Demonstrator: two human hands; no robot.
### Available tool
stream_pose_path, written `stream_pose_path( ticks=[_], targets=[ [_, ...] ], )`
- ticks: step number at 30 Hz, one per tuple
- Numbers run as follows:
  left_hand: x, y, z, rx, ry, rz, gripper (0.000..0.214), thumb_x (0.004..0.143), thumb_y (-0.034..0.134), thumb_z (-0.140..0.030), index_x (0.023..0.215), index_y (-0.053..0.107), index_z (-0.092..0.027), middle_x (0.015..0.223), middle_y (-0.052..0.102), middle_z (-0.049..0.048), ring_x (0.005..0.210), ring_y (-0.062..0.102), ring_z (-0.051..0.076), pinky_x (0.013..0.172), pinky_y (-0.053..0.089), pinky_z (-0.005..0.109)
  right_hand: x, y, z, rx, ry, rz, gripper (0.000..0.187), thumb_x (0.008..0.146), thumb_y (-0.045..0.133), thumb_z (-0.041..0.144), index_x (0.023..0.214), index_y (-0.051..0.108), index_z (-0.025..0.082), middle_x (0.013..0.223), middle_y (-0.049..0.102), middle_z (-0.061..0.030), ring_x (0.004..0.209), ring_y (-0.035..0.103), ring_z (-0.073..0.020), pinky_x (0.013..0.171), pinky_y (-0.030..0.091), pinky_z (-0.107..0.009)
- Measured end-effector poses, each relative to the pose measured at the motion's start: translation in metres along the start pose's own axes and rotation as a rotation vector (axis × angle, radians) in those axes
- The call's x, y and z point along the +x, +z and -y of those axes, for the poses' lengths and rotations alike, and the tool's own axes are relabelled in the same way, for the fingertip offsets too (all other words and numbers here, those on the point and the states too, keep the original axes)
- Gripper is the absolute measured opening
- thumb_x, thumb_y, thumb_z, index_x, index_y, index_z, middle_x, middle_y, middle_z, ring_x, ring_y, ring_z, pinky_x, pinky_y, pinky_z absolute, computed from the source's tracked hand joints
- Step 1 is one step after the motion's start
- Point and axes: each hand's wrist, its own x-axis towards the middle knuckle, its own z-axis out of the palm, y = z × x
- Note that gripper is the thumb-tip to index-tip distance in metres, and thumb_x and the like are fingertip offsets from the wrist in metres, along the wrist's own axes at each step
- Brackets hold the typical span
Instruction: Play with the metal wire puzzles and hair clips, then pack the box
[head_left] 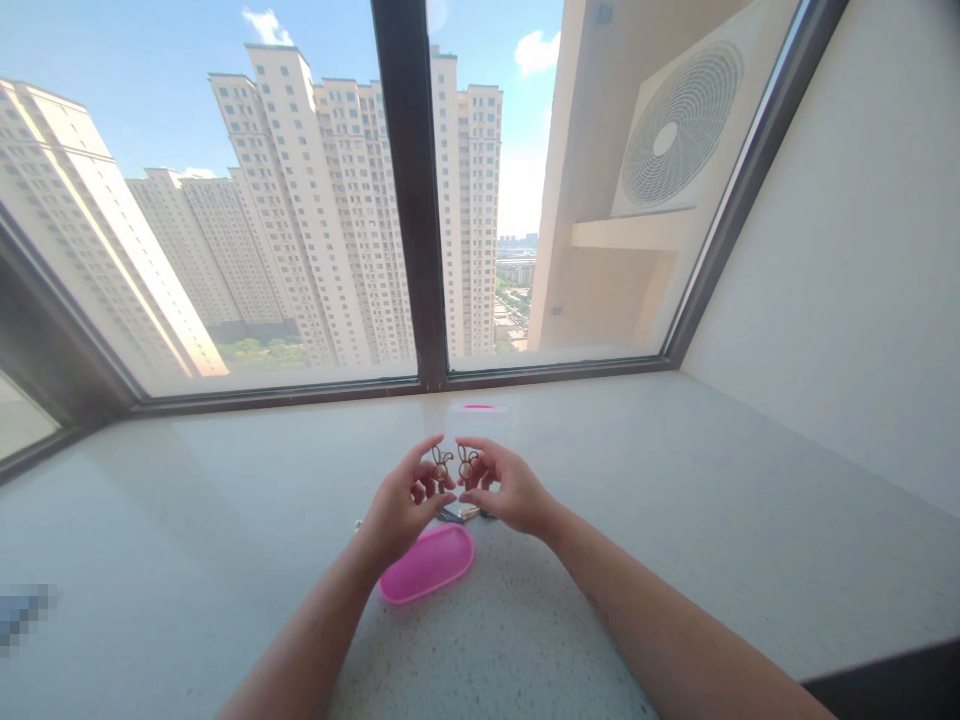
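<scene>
My left hand pinches a small brown rabbit-shaped ornament between thumb and fingertips. A matching rabbit-shaped ornament is in the pinch of my right hand. Both outlines, with long looped ears, are held upright side by side with a narrow gap between them. Whether they are clips or plain trinkets cannot be made out. Below my left hand a pink oval tray lies on the pale speckled sill, partly covered by that hand and wrist. Just under the fingertips lie several small dark and light items, mostly hidden.
Beyond the hands stands a translucent white container with a pink strip at its top. The speckled sill runs up to a dark-framed window. A white wall bounds the right side. A blurred bluish object lies far left.
</scene>
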Motion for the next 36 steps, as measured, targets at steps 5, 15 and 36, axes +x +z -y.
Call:
stream_pose_path(
  ticks=[5, 15, 36],
  targets=[
    [0.0006, -0.0014, 0.0031, 0.116, 0.121, -0.065, 0.06, 0.072, 0.065, -0.02, 0.127, 0.043, -0.026, 0.109, 0.054, 0.0058, 0.078, 0.053, 0.014, 0.063, 0.044, 0.027, -0.0006, -0.0024, 0.0028, -0.092, -0.053, -0.012, 0.066, 0.066, 0.07, 0.015, 0.126, 0.045, 0.024, 0.088, 0.06, -0.0019, 0.071, 0.056, -0.0126, 0.062, 0.048, -0.027],
    [0.0009, -0.0037, 0.0026, 0.177, 0.189, -0.104, 0.058, 0.071, 0.068, -0.021, 0.124, 0.047, -0.03, 0.124, 0.043, 0.0068, 0.091, 0.053, 0.018, 0.071, 0.045, 0.031, -0.0016, -0.0034, 0.0043, -0.157, -0.078, -0.013, 0.064, 0.063, 0.072, 0.014, 0.122, 0.048, 0.024, 0.1, 0.056, -0.0045, 0.072, 0.055, -0.0122, 0.06, 0.048, -0.026],
    [0.0001, -0.0041, 0.0026, 0.114, 0.155, -0.09, 0.056, 0.071, 0.067, -0.022, 0.123, 0.048, -0.031, 0.125, 0.042, 0.0071, 0.09, 0.054, 0.017, 0.07, 0.046, 0.031, -0.0025, -0.0048, 0.0064, -0.182, -0.111, -0.029, 0.062, 0.064, 0.073, 0.018, 0.12, 0.048, 0.026, 0.103, 0.053, -0.0038, 0.071, 0.055, -0.0116, 0.061, 0.048, -0.026]
  ],
)
